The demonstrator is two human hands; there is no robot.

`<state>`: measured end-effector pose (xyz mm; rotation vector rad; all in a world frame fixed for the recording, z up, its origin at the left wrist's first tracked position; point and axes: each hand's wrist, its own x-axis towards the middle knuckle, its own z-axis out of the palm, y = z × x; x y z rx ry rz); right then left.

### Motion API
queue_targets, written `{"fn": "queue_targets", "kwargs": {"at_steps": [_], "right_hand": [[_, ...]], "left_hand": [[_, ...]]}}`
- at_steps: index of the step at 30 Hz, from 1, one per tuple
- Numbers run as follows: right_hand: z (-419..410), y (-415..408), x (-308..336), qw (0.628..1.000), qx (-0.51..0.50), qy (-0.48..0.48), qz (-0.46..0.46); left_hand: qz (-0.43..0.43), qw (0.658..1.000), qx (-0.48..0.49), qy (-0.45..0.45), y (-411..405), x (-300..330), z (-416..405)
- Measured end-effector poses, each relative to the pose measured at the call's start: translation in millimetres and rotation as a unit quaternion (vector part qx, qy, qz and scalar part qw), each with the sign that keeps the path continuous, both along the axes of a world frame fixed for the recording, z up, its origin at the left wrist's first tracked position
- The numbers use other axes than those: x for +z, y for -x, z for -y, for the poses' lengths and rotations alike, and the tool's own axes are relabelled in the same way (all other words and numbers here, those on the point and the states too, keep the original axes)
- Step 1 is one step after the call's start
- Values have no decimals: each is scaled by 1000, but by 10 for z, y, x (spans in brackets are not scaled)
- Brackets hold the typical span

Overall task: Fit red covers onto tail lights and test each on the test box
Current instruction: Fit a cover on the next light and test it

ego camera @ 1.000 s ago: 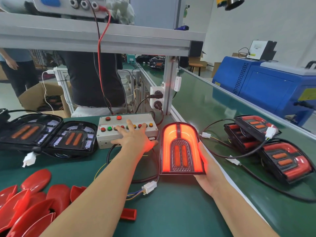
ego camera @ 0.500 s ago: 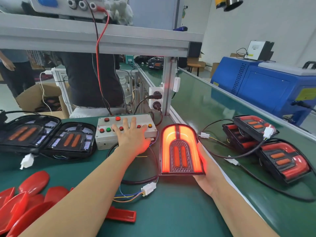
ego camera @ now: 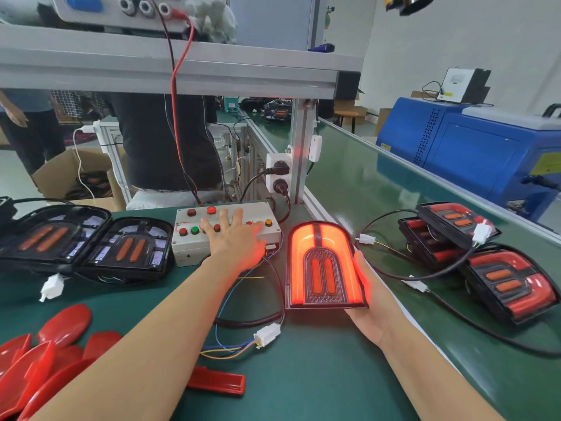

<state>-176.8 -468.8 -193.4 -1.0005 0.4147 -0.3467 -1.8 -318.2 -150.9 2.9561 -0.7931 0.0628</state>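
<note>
1. Two loose piles flank the work: red covers (ego camera: 45,344) near left, finished lights (ego camera: 513,281) right.
2. Right hand (ego camera: 372,302) cradles the lit tail light (ego camera: 323,265) from its right side, fingers hidden behind it; grip cannot be told. Glow unchanged from a second ago, so testing continues.
3. Left hand (ego camera: 235,238), fingers spread, presses the test box (ego camera: 185,247) buttons, having shifted slightly.
4. Uncovered lights (ego camera: 88,241) wait far left; loose cables (ego camera: 243,326) clutter the middle.

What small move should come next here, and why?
Probably press the next button: the left hand lies with fingers spread on the test box, and the light held in the right hand glows red, so testing looks underway.
</note>
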Motion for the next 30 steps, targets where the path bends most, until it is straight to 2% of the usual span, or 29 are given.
{"fn": "queue_targets", "kwargs": {"at_steps": [8,15,17,19,21,22,24,26,27,30], "right_hand": [[21,-17,3,1000,-4,-24,-14],[3,-35,67,998,-21,-21,-63],[8,-36,94,996,-31,-22,-80],[27,-44,93,994,-45,-30,-94],[38,-65,101,993,-54,-29,-103],[47,-81,100,992,-53,-21,-109],[66,-104,109,990,-55,19,-128],[80,-112,120,980,-72,94,-161],[85,-109,127,971,-79,138,-176],[110,-79,137,933,-97,275,-209]], "left_hand": [[-3,1000,-4,-3,-53,-29,-25],[-21,999,-25,-1,-19,-14,-92],[-28,998,-53,34,60,53,-176],[-41,986,-118,108,189,135,-343],[-105,964,-191,154,372,197,-582],[-147,956,-211,139,492,216,-704],[-178,957,-224,52,724,177,-879],[-122,964,-232,-35,910,37,-951],[-98,968,-228,-43,979,-33,-956],[-43,980,-195,11,1025,-129,-939]]}}
